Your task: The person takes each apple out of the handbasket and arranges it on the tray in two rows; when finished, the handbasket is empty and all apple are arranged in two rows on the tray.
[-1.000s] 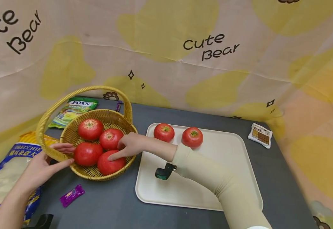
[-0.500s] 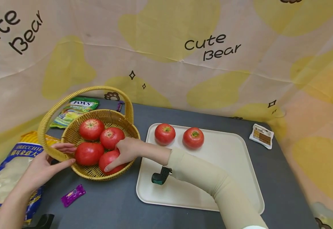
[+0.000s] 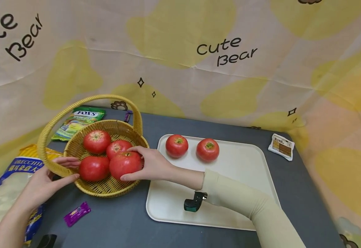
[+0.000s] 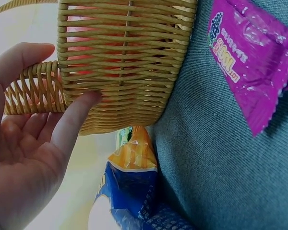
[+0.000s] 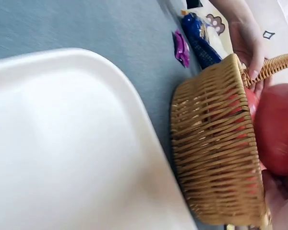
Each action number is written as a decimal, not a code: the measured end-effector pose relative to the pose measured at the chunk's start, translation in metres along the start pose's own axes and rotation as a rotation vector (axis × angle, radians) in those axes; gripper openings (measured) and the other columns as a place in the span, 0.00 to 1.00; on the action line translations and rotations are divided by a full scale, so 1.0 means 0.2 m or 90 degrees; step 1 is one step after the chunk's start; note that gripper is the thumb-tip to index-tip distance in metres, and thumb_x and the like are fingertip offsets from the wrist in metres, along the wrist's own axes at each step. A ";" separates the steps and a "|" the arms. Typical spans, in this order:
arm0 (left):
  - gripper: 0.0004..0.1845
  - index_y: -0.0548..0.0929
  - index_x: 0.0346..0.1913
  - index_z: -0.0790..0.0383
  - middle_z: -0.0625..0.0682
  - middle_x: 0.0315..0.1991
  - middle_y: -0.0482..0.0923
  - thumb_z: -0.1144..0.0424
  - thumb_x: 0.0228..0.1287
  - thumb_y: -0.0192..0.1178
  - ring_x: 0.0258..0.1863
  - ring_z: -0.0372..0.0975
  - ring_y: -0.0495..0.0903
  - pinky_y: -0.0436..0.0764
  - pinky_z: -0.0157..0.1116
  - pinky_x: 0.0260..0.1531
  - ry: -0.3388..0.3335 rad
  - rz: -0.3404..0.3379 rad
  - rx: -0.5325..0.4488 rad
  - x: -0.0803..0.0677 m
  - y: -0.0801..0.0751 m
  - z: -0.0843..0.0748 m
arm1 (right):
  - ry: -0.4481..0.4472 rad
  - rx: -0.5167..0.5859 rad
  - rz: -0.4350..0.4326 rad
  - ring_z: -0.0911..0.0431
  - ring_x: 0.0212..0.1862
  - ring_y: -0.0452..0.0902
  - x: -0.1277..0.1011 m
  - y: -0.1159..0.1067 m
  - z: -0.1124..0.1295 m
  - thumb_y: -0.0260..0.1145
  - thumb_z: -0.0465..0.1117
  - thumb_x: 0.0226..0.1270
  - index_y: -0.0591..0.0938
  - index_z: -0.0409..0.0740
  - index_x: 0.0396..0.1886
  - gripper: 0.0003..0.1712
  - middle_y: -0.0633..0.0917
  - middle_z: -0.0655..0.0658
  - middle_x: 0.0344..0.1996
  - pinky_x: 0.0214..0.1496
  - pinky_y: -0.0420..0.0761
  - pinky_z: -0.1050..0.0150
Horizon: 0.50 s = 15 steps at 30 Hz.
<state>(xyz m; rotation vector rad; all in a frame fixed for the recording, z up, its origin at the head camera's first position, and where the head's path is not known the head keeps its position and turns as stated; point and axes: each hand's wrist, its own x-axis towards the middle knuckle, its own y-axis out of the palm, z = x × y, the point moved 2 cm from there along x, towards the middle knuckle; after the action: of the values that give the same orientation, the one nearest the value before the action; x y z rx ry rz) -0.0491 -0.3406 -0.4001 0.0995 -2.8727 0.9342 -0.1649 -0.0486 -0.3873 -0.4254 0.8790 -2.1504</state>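
Observation:
In the head view my right hand (image 3: 155,165) grips a red tomato (image 3: 125,164), held above the right side of a wicker basket (image 3: 106,193). Three other tomatoes lie inside, among them a front-left tomato (image 3: 94,168), a back tomato (image 3: 97,141) and a partly covered middle tomato (image 3: 117,147). My left hand (image 3: 42,184) holds the basket at the foot of its arched handle (image 3: 90,98). From the left wrist view, thumb and fingers of that left hand (image 4: 29,158) lie around the handle's base. The right wrist view shows the held tomato (image 5: 281,132) at the basket's rim.
A white tray (image 3: 199,210) to the right bears two tomatoes, a left one (image 3: 177,146) and a right one (image 3: 207,150). Around the basket lie a pasta bag (image 3: 6,193), a green candy bag (image 3: 81,120) and a purple wrapped candy (image 3: 77,214). A small packet (image 3: 281,147) lies far right.
My right hand has taken hold of the front-right tomato and raised it from the basket's bottom, drawing slightly right. The left hand stays at the handle.

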 end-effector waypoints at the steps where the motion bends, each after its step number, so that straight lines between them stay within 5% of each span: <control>1: 0.22 0.74 0.59 0.67 0.34 0.46 0.81 0.66 0.63 0.66 0.49 0.18 0.72 0.60 0.16 0.44 -0.002 0.002 0.001 0.00 0.00 0.00 | 0.010 0.029 -0.020 0.66 0.49 0.74 -0.03 -0.02 -0.01 0.73 0.65 0.48 0.72 0.58 0.64 0.43 0.79 0.58 0.51 0.43 0.78 0.70; 8: 0.23 0.73 0.61 0.63 0.31 0.46 0.80 0.66 0.64 0.65 0.48 0.18 0.72 0.62 0.15 0.43 -0.027 0.010 0.008 0.00 0.00 0.02 | 0.085 0.204 -0.113 0.58 0.50 0.78 -0.23 -0.16 -0.14 0.78 0.53 0.49 0.71 0.58 0.64 0.41 0.77 0.54 0.54 0.46 0.81 0.62; 15: 0.24 0.74 0.61 0.61 0.28 0.45 0.79 0.67 0.62 0.66 0.49 0.17 0.71 0.60 0.15 0.43 -0.015 -0.008 0.009 0.01 0.01 0.02 | 0.140 0.156 -0.199 0.52 0.53 0.77 -0.46 -0.37 -0.31 0.80 0.50 0.46 0.70 0.55 0.64 0.44 0.76 0.52 0.57 0.46 0.82 0.56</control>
<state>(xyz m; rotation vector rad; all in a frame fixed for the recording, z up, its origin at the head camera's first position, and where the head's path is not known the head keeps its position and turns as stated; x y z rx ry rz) -0.0518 -0.3411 -0.4049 0.1296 -2.8839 0.9565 -0.1772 0.0841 -0.3816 -0.2148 0.6868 -2.5951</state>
